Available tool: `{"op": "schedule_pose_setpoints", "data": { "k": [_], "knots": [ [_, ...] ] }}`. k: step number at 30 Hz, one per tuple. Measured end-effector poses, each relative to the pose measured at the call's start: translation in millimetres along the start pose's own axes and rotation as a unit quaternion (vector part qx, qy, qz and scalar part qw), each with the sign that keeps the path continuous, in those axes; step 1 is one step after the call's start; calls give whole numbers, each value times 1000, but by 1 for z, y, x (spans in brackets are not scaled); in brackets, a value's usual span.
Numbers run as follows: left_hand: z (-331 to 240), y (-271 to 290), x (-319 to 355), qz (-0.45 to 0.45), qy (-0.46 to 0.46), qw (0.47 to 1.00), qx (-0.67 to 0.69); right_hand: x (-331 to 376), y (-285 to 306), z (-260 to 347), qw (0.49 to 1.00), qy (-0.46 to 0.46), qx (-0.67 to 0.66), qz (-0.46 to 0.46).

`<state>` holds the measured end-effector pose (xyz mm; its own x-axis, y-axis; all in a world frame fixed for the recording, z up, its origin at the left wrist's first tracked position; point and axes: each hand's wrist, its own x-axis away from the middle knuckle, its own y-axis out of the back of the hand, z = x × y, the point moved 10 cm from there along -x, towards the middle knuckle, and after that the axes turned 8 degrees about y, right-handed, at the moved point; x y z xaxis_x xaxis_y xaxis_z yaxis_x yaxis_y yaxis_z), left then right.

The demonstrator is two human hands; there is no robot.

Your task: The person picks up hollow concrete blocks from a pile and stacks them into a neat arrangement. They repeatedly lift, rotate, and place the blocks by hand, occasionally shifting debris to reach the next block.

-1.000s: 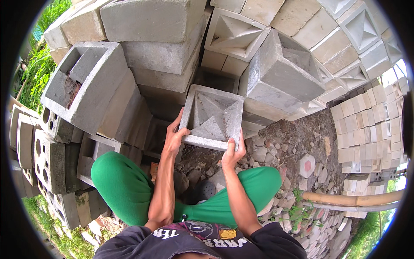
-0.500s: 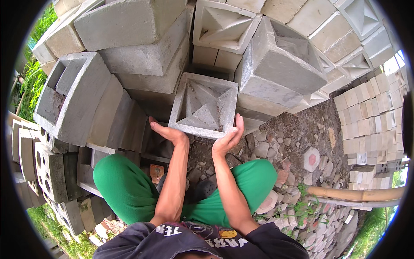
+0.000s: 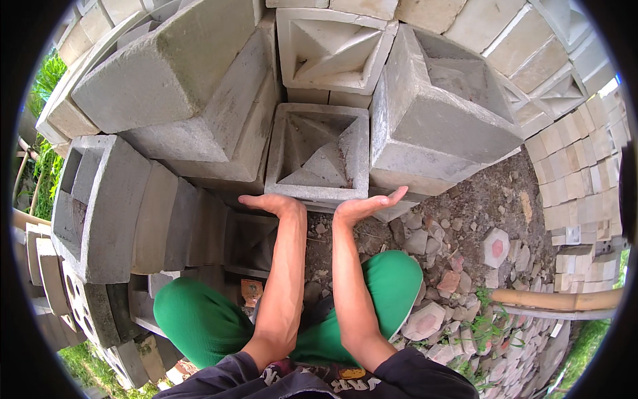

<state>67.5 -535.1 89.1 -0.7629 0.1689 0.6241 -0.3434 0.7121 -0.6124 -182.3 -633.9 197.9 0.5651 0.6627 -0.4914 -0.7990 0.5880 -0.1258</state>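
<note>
Two bare hands up under a square grey block [image 3: 318, 151] with a pointy star shape pressed into its face. Left hand [image 3: 269, 203] flat and open, palm up, fingers stretched out toward the left, pressed against the bottom left edge of the block. Right hand [image 3: 365, 207] flat and open too, palm up, fingers [image 3: 392, 197] spread a little and pointing right, touching the bottom right edge. No curling around anything, just open palms pushing from below. Block sitting in a gap in a big pile, between a large slanted block [image 3: 193, 93] on the left and another big block [image 3: 445, 113] on the right, with a second star block [image 3: 332, 46] just above it. Touching its neighbours on both sides. Under the arms, green trousers [image 3: 199, 319] on bent knees, and broken stones [image 3: 452, 279] on the dirt. Far sides of the blocks hidden in the pile. Bottom edge of the held block partly covered by the hands. Thumbs hard to see. Pale bricks [image 3: 571, 166] on the right bent by the round picture edge.
</note>
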Motion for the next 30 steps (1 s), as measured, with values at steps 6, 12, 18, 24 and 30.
{"op": "schedule_pose_setpoints", "data": {
  "k": [6,12,18,24,30],
  "knots": [
    [-13,-9,37,-144,-3,985,-96,-3,-4,-9,995,11,62,-72],
    [-25,-19,69,-216,-47,965,-140,-4,-3,-6,992,41,89,-74],
    [-30,2,19,-198,-81,951,-222,-2,-14,1,995,-33,85,-34],
    [-37,-16,146,14,-75,960,-270,-52,35,32,996,-53,78,4],
    [-21,-148,241,413,-119,848,-310,-228,48,103,999,27,-25,37]
  ]
}}
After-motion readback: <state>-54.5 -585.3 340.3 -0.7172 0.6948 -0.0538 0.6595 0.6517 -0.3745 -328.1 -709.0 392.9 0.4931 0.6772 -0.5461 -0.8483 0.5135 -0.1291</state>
